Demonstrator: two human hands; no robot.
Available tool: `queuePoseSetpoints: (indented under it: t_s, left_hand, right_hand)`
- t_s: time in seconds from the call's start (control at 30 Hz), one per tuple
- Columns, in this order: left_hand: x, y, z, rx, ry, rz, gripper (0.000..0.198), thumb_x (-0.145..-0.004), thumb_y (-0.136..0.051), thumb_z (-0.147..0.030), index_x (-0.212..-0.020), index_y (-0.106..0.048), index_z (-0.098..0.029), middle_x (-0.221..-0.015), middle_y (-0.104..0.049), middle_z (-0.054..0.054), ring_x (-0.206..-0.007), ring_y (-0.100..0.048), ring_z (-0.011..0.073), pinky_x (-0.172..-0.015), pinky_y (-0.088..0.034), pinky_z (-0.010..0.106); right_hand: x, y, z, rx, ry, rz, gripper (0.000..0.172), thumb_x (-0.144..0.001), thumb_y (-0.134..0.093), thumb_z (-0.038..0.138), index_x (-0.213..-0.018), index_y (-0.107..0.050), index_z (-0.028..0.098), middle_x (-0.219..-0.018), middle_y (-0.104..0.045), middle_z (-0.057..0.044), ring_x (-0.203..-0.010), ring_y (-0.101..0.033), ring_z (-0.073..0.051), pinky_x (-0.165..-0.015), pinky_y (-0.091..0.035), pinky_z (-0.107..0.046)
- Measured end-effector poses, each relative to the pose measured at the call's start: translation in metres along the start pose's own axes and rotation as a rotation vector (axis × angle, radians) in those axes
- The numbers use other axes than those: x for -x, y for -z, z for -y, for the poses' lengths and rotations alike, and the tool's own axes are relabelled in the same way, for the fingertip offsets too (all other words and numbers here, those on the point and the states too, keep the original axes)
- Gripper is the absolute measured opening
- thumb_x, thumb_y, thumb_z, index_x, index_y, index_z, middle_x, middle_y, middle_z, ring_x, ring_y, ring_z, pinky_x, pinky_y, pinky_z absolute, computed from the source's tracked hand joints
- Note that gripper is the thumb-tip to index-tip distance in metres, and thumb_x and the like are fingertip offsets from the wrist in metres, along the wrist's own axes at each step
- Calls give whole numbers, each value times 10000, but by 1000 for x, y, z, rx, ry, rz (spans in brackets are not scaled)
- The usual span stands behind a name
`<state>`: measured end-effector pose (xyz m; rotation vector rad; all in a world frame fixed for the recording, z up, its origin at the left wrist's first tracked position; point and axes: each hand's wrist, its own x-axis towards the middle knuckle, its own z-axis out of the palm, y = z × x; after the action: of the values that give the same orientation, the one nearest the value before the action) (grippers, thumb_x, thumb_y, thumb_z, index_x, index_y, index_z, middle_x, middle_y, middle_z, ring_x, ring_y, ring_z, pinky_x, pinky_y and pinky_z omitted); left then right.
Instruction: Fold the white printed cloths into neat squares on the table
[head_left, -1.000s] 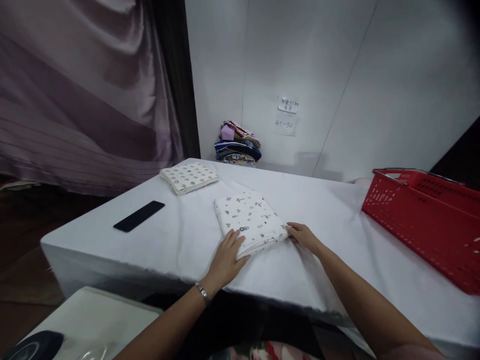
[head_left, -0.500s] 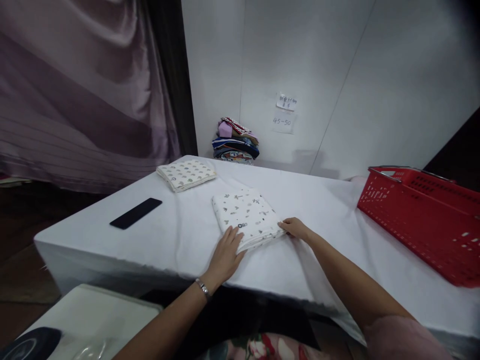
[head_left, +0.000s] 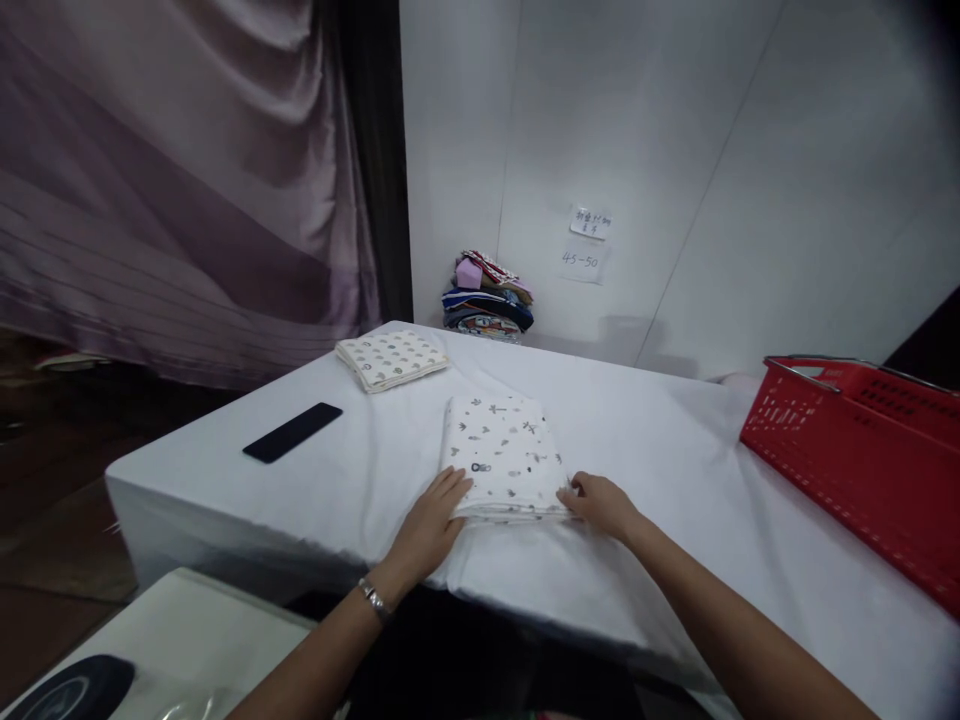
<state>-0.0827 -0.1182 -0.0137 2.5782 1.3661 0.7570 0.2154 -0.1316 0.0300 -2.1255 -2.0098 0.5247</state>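
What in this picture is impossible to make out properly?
All in the head view:
Front folded cloth: underside hidden by its upper layers.
Red basket: part cut off by the right edge.
Upper wall note: writing too small and blurred.
Dark round object: cut off by the bottom edge, so unidentifiable.

Slim silver metal wristband (head_left: 374, 599)

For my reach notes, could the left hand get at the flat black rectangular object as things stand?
Probably yes: nothing visible stands between the left hand, touching the folded white patterned cloth, and the flat black rectangular object.
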Motion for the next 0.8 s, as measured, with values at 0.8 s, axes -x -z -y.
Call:
queuePoseSetpoints:
  t_s: [0.8]
  left_hand:
    - [-3, -8, -27, -63, -146, 25, 314, -886, -418, -241, -1181, -525, -253, -1241, -561, 26, -1221, -425, 223, -1047, -257, 520]
  right_hand:
    - [19, -46, 21, 202, 695, -178, 619, -852, -435, 266, -1421, -204, 194, -1454, -262, -78, -1341, -211, -238, -1089, -164, -491]
